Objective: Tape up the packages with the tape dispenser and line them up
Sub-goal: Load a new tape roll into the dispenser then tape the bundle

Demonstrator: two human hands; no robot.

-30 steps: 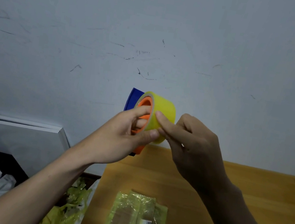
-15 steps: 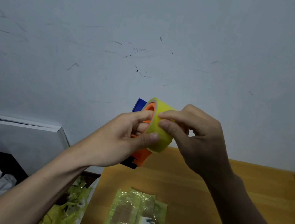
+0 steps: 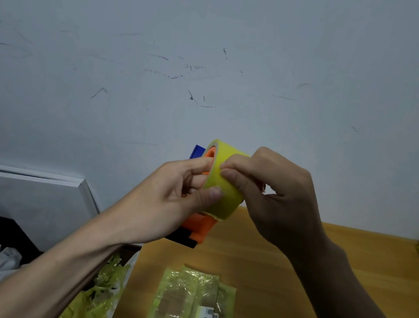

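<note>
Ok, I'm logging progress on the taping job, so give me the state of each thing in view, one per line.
tape dispenser: held up in the air above the table, off the package.
yellow tape roll: mounted on the dispenser.
left hand: grips the dispenser and roll.
right hand: fingertips pinch at the roll's surface.
package: lying flat on the wooden table, already wrapped in yellowish tape.

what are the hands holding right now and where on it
The left hand grips the tape dispenser at its yellow roll, fingers in the orange core. The right hand pinches the roll's outer surface.
</note>
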